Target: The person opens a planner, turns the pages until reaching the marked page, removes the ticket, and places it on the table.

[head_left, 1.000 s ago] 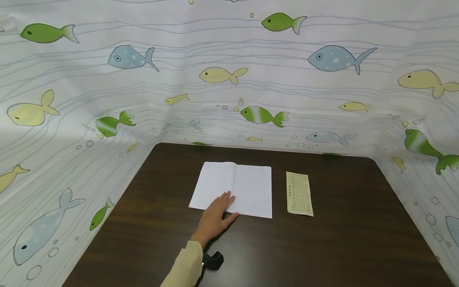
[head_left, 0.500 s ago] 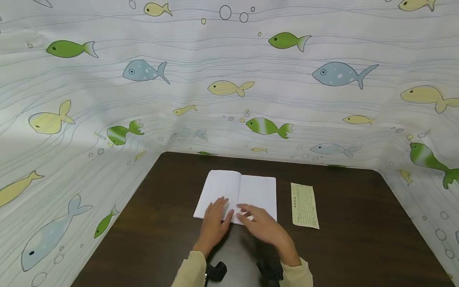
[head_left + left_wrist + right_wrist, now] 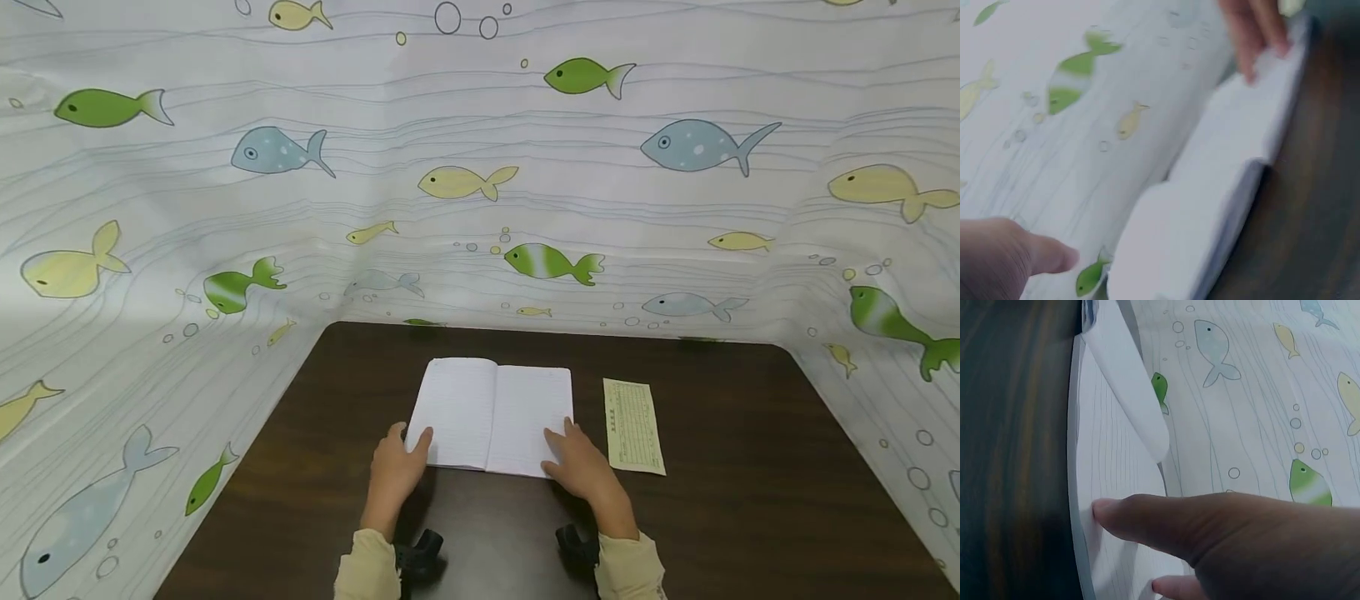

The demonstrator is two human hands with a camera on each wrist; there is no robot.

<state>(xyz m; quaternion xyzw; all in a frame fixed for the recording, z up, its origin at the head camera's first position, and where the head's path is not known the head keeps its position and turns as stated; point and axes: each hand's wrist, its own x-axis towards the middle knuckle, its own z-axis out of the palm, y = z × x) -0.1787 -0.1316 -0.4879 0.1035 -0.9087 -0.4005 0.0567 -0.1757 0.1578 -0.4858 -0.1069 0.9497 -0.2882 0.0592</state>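
The right hand (image 3: pixel 581 467) has now joined the left hand (image 3: pixel 396 467) at the near corners of the open notebook (image 3: pixel 495 412) on the table (image 3: pixel 750 500), flat fingers pinning the pages, left thumb over its corner.

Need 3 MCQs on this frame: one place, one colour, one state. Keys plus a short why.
1. Where does the printed slip lie?
A. right of the notebook
B. on the notebook
C. left of the notebook

2. What colour is the table?
A. white
B. dark brown
C. green

3. How is the notebook?
A. closed
B. standing upright
C. open flat

Answers:
1. A, the slip lies on the table past the notebook's right edge, apart from it.
2. B, bare wood shows dark brown around the pages.
3. C, two lined pages show, with the left hand at the near left corner and the right hand on the near right corner.
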